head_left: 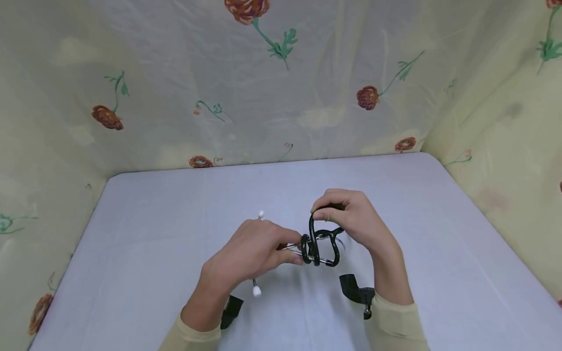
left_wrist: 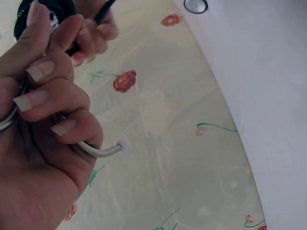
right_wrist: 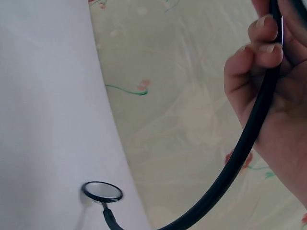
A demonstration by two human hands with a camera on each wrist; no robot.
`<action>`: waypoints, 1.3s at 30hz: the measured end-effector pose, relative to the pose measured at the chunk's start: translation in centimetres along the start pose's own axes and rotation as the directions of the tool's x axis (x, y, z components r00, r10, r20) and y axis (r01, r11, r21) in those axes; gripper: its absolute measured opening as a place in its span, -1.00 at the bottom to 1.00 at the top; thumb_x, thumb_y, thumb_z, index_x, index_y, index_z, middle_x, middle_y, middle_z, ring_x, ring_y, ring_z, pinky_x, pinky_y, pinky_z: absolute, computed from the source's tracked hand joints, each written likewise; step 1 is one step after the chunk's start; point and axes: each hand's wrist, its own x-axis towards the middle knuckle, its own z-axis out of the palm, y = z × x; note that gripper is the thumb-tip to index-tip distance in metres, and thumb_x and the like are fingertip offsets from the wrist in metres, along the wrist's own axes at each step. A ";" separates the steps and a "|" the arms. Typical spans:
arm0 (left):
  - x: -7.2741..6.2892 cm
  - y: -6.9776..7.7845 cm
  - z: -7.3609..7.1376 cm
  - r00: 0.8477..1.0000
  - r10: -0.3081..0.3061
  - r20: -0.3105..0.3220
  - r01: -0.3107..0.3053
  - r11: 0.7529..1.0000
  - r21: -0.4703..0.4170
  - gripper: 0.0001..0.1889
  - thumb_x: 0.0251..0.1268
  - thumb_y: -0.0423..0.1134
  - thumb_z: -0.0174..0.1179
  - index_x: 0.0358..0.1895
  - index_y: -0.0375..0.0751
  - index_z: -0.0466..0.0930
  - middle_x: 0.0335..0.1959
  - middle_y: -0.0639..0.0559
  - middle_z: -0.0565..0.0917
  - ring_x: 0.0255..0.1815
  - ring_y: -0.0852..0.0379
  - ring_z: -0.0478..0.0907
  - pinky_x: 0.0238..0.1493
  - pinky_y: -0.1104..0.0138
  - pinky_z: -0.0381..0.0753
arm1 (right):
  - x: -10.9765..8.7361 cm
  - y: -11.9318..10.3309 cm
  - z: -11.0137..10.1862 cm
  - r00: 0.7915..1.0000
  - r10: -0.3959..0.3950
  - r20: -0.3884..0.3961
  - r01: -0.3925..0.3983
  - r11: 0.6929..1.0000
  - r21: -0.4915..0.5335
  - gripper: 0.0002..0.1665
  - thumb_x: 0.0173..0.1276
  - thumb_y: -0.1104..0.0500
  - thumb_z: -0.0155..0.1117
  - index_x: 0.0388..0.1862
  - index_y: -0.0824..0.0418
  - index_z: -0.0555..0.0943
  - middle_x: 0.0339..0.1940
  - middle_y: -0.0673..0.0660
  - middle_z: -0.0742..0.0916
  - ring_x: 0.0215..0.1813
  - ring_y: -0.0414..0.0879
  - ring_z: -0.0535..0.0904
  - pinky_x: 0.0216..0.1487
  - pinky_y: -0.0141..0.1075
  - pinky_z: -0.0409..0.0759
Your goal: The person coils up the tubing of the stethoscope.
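A stethoscope with black tubing (head_left: 334,251) is held up over the table between both hands. My left hand (head_left: 254,248) grips its metal ear tubes, fingers curled round them. A white eartip (head_left: 261,214) pokes out beyond that hand and another eartip (head_left: 256,291) on the near side. Black loops (head_left: 306,248) wrap round the metal tubes just past the left fingertips. Higher up on the right, my right hand (head_left: 351,214) pinches a stretch of the tubing. In the right wrist view the tubing (right_wrist: 240,158) runs from its fingers down to the round chestpiece (right_wrist: 101,190).
A white-covered table (head_left: 167,219) lies under the hands. Flower-printed curtains (head_left: 307,122) rise along its back and sides. Black wrist mounts (head_left: 351,290) hang by both forearms, close to the sleeves (head_left: 397,319).
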 end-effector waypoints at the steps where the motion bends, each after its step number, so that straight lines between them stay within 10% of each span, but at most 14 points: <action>1: -0.1 0.1 -0.1 1.000 -0.001 0.002 0.001 1.000 -0.014 -0.76 0.20 0.16 0.30 -0.47 0.23 0.50 -0.68 0.36 0.39 -0.64 0.36 0.29 -0.58 0.43 0.24 | 0.1 0.3 0.0 1.000 0.013 0.011 -0.013 1.000 0.024 -0.89 0.32 0.19 0.39 -0.25 0.22 0.73 -0.38 -0.03 0.71 -0.30 -0.14 0.57 -0.19 -0.31 0.57; 7: -0.5 0.3 -1.0 1.000 0.013 -0.005 -0.014 0.994 -0.108 -0.84 0.21 0.14 0.32 -0.41 0.29 0.58 -0.68 0.40 0.39 -0.63 0.37 0.31 -0.47 0.42 0.30 | 0.4 1.1 0.2 0.998 0.020 0.065 -0.025 0.997 0.078 -0.84 0.34 0.19 0.36 -0.21 0.28 0.72 -0.35 -0.05 0.73 -0.26 -0.12 0.57 -0.18 -0.27 0.57; 17: -1.0 -0.4 -1.6 0.994 -0.027 -0.104 0.007 0.981 -0.192 -0.90 0.18 0.11 0.35 -0.31 0.33 0.64 -0.67 0.42 0.43 -0.62 0.41 0.32 0.27 0.03 0.46 | 0.8 1.2 0.8 0.993 0.048 0.108 -0.053 0.998 0.043 -0.86 0.39 0.30 0.23 -0.22 0.22 0.73 -0.32 0.06 0.75 -0.21 -0.06 0.62 -0.06 -0.18 0.57; 23: -1.3 -1.3 -2.1 0.983 -0.081 -0.165 0.047 0.979 -0.201 -0.90 0.18 0.10 0.35 -0.33 0.33 0.62 -0.73 0.34 0.26 -0.64 0.40 0.18 -0.04 0.11 0.50 | 1.1 1.2 1.4 0.994 0.075 0.080 -0.074 0.997 -0.006 -0.75 0.38 0.44 0.07 -0.27 0.31 0.71 -0.43 0.11 0.72 -0.23 -0.02 0.61 -0.11 -0.15 0.52; 29: -1.1 -2.0 -2.2 0.968 -0.128 -0.217 0.087 0.978 -0.189 -0.91 0.21 0.12 0.32 -0.28 0.36 0.64 -0.74 0.32 0.25 -0.66 0.38 0.14 0.14 0.02 0.46 | 1.3 1.0 2.0 0.988 0.124 0.090 -0.122 0.992 -0.017 -0.79 0.43 0.21 0.25 -0.16 0.34 0.71 -0.24 0.23 0.76 -0.26 -0.03 0.62 -0.13 -0.22 0.56; 34: -1.1 -2.5 -2.1 0.955 -0.154 -0.254 0.115 0.980 -0.162 -0.85 0.21 0.12 0.32 -0.37 0.28 0.57 -0.72 0.29 0.23 -0.66 0.36 0.14 -0.39 0.33 0.35 | 1.4 0.9 2.2 0.982 0.142 0.122 -0.136 0.989 -0.058 -0.77 0.46 0.28 0.15 -0.05 0.24 0.72 -0.34 0.22 0.75 -0.33 0.01 0.60 -0.18 -0.20 0.55; 39: -1.2 -3.2 -2.1 0.932 -0.235 -0.275 0.196 0.967 -0.162 -0.77 0.26 0.14 0.29 -0.44 0.22 0.52 -0.72 0.27 0.21 -0.65 0.32 0.15 -0.52 0.38 0.16 | 1.4 0.9 2.2 0.980 0.137 0.147 -0.121 0.986 -0.112 -0.82 0.45 0.24 0.18 -0.12 0.19 0.71 -0.42 0.17 0.70 -0.35 -0.04 0.59 -0.22 -0.22 0.53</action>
